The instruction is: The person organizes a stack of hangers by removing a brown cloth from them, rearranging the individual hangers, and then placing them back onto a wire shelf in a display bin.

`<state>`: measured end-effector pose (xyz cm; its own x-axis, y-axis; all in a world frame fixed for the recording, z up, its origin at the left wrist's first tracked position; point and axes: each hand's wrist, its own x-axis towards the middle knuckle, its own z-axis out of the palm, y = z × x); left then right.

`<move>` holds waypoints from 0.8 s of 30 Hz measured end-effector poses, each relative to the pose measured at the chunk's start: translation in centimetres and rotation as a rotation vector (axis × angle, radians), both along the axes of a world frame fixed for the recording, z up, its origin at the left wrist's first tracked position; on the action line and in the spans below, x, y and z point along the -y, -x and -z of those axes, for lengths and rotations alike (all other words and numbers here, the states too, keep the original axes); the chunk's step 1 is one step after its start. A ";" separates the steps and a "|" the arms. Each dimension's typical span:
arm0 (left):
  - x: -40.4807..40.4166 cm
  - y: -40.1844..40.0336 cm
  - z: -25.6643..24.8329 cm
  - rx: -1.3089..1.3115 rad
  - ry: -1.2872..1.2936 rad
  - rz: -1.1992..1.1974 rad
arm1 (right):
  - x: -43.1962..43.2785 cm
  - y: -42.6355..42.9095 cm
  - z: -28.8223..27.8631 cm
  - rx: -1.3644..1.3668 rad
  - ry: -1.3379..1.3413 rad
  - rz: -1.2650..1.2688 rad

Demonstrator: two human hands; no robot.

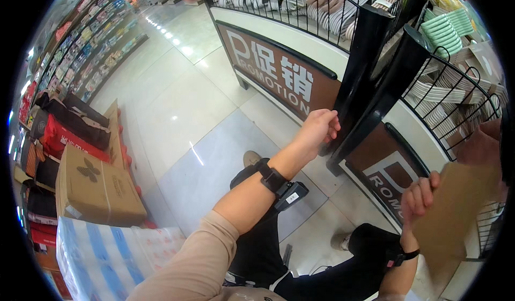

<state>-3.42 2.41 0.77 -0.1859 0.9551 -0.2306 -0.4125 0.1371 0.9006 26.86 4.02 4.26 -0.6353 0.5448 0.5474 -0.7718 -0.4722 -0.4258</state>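
My left hand (320, 129) reaches forward in front of a brown sign panel (277, 68) that bears large white writing. Its fingers are curled in, and nothing shows between them, though the palm is turned from view. Close by stand the black corner posts (368, 96) of two wire-topped display bins. At the lower right, my right hand (418, 198) grips the edge of a flat piece of brown cardboard (454, 216), which is blurred and tilted. Behind the cardboard is a second brown sign panel (390, 160).
White hangers (334, 15) and green hangers (446, 29) fill the bins. At left are a cardboard carton (98, 188), a plastic-wrapped pack (116, 248) and red and black bags (68, 136). Stocked shelves (84, 43) line the aisle. My legs straddle the tiled floor (209, 156).
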 end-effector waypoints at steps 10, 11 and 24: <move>0.1 -0.5 -0.1 -0.009 -0.026 -0.027 | 2.1 1.0 -0.5 0.592 -0.069 0.558; -0.1 -0.5 0.0 -0.017 -0.011 0.003 | 1.2 0.7 -0.9 0.357 -0.087 0.336; -0.2 -0.6 0.5 -0.073 0.018 -0.021 | 1.1 -0.5 0.4 0.260 0.189 0.463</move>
